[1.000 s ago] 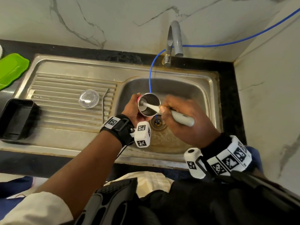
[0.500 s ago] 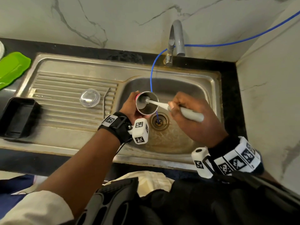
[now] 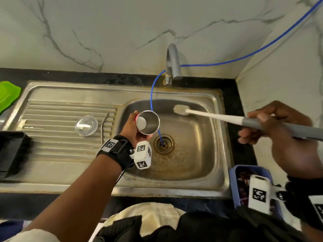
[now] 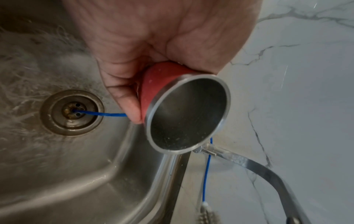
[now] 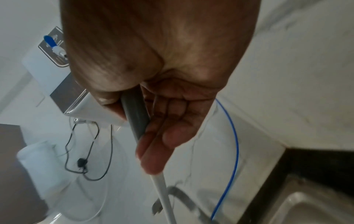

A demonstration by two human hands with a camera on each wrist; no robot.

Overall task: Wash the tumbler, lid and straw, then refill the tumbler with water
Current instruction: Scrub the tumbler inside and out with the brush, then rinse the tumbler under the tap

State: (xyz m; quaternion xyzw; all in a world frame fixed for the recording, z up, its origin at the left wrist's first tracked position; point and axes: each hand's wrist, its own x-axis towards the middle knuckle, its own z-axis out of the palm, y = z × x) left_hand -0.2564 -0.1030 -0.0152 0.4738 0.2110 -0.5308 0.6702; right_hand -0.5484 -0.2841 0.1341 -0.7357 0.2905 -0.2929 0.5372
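Head view is showing the left hand (image 3: 133, 127) gripping the tumbler (image 3: 148, 122) over the sink (image 3: 192, 165), mouth tilted up and to the right. The right hand (image 3: 286, 135) is grasping the brush (image 3: 209, 116) by its grey handle, long axis running left from that grip, bristles hanging above the basin's back edge, apart from the tumbler and nearer the tap (image 3: 172, 63). Rinsing is probably coming next, so the tumbler's mouth needs to swing under the spout behind it. Lid (image 3: 86, 125) and straw (image 3: 103, 127) are lying on the drainboard, nearer the left hand. Left wrist view alone is showing droplets inside the tumbler; right wrist view alone is showing fingers lying along the handle, thumb pinning it.
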